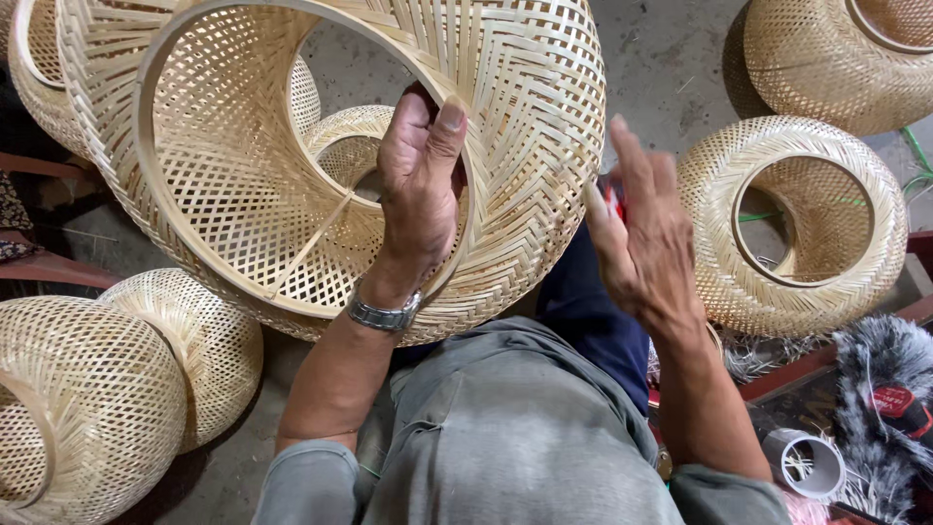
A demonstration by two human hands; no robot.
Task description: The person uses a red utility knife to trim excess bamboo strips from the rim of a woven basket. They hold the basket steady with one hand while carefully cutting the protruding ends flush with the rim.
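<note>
left hand (pixel 420 185) clamped on woven shade (pixel 340 165) rim | opening faces camera | right hand (pixel 641 233) fingers apart

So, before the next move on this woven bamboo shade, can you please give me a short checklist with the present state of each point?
1. Left hand grips the rim of the large pale woven bamboo shade: ok.
2. Shade held off the grey concrete floor: ok.
3. Right hand apart from the shade: ok.
4. Small red object behind the right fingers, what it is: cannot tell.
5. Rim hoop unbroken: cannot tell, hand covers part.
</note>
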